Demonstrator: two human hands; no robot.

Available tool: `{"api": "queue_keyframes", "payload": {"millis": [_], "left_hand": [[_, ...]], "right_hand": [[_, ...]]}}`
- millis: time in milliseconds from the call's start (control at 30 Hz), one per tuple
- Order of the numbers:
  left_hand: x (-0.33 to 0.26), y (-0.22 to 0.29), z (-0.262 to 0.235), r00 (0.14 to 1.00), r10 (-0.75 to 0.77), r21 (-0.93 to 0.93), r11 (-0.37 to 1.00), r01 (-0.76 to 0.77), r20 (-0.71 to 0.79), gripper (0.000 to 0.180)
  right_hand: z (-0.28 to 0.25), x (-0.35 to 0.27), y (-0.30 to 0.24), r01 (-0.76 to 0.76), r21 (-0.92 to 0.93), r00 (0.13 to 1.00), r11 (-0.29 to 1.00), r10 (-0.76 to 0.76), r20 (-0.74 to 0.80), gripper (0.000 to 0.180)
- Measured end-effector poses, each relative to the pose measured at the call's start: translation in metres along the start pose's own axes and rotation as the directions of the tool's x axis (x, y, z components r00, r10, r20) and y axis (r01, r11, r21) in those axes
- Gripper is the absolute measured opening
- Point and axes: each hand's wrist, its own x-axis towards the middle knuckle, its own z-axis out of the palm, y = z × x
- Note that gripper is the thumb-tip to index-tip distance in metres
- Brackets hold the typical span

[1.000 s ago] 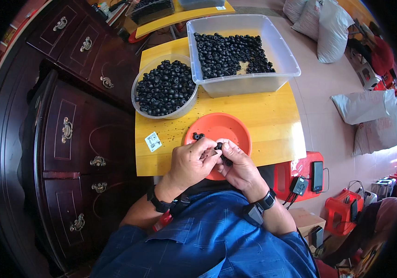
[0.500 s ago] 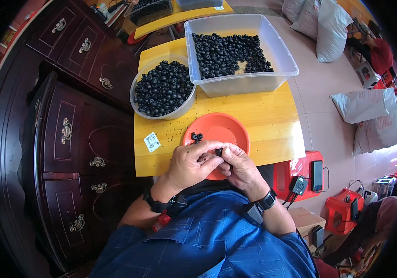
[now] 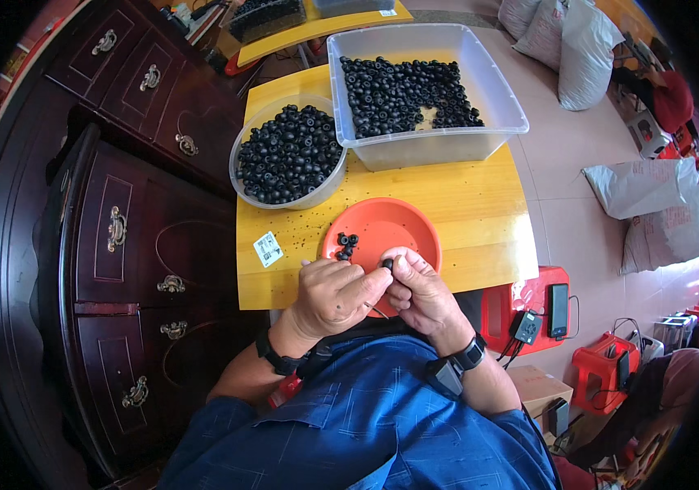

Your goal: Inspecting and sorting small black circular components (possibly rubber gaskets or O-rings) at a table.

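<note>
Over the near rim of an orange-red plastic dish (image 3: 394, 220), my right hand (image 3: 421, 290) pinches a small black ring-like piece (image 3: 387, 264) between thumb and fingers. My left hand (image 3: 333, 296) is closed right beside it, its thumb and forefinger tips against the piece. A thin, thread-like thing shows below between the hands; what my left fingers hold is hidden. Several similar black pieces (image 3: 348, 242) with round holes lie at the left inside the dish.
Behind the dish stand a round clear tub (image 3: 331, 181) and a large clear bin (image 3: 480, 147), both holding many black pieces. Dark specks and a white label (image 3: 268, 249) lie on the yellow table (image 3: 480, 208). A dark wooden cabinet (image 3: 145, 212) borders the left; a red stool (image 3: 521, 327) stands right.
My left hand has rolled over, its back now facing up and its fingers curled in. The right hand keeps the black piece in nearly the same place. More pieces in the dish are exposed.
</note>
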Motion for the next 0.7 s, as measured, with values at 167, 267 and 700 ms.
{"api": "queue_keyframes", "payload": {"millis": [167,267,700], "left_hand": [[0.003,0.003,0.002,0.956,-0.295,-0.313,0.908,0.279,-0.004,0.02],[0.006,0.002,-0.006,0.896,-0.419,-0.364,0.82,0.442,0.145,0.022],[0.013,0.001,-0.01,0.836,-0.453,-0.239,0.814,0.53,0.309,0.035]], "right_hand": [[-0.001,0.0,0.0,0.049,0.018,0.998,0.999,-0.05,0.024,0.016],[-0.001,-0.001,-0.002,0.046,0.019,0.998,0.999,-0.047,0.038,0.016],[0.001,-0.002,-0.001,0.014,-0.006,1.0,1.0,-0.014,0.02,0.015]]}}
